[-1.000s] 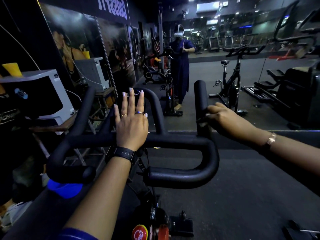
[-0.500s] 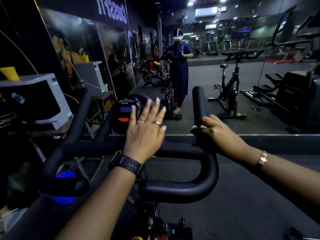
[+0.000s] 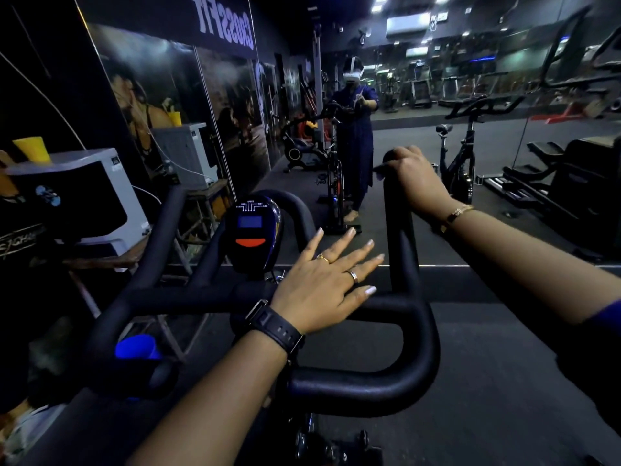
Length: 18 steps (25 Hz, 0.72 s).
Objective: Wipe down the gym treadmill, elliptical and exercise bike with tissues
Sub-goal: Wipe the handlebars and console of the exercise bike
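An exercise bike's black handlebars (image 3: 366, 391) fill the middle of the head view, with a small console (image 3: 251, 230) at their centre showing a blue screen and a red button. My left hand (image 3: 322, 280) lies flat with spread fingers on the crossbar, just right of the console. My right hand (image 3: 413, 178) wraps the top of the upright right bar end, pressing a crumpled tissue (image 3: 379, 169) against it; only a pale edge of the tissue shows under the fingers.
A wall mirror (image 3: 437, 136) ahead reflects a person at this bike, another bike and more machines. A white appliance (image 3: 84, 196) with a yellow cup (image 3: 33, 149) sits on a stand at left. A blue object (image 3: 137, 346) shows below the left handlebar.
My left hand slid off the console to the right onto the crossbar, uncovering the screen. My right hand climbed the upright bar with the tissue to its top end.
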{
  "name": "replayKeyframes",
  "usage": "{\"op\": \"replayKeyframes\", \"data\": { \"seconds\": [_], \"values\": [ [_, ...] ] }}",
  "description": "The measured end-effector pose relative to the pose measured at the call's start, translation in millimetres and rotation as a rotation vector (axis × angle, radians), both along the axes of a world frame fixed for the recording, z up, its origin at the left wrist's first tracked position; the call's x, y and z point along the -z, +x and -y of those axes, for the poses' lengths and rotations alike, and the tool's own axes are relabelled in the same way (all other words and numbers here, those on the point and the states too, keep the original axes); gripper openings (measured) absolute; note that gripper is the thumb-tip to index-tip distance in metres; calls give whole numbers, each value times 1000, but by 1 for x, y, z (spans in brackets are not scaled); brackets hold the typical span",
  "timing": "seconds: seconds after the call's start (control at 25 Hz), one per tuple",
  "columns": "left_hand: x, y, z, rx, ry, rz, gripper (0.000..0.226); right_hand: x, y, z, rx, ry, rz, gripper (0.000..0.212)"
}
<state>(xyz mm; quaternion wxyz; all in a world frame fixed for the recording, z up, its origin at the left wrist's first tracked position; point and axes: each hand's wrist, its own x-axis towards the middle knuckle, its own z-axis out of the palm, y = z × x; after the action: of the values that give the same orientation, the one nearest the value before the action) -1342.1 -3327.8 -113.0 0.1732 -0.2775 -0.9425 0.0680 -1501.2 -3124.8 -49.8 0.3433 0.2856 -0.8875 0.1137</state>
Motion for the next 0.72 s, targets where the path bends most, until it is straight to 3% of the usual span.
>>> {"op": "replayKeyframes", "data": {
  "seconds": [0.32, 0.48, 0.72],
  "values": [
    [-2, 1, 1, -6, 13, 48, 73, 21, 6, 5, 87, -622, 117, 31],
    [-5, 4, 1, -26, -9, 85, 78, 42, 52, 1, 57, -617, 117, 34],
    [-12, 12, -5, -46, -36, 188, 59, 85, 147, -20, 88, -412, 155, 29]
  ]
}}
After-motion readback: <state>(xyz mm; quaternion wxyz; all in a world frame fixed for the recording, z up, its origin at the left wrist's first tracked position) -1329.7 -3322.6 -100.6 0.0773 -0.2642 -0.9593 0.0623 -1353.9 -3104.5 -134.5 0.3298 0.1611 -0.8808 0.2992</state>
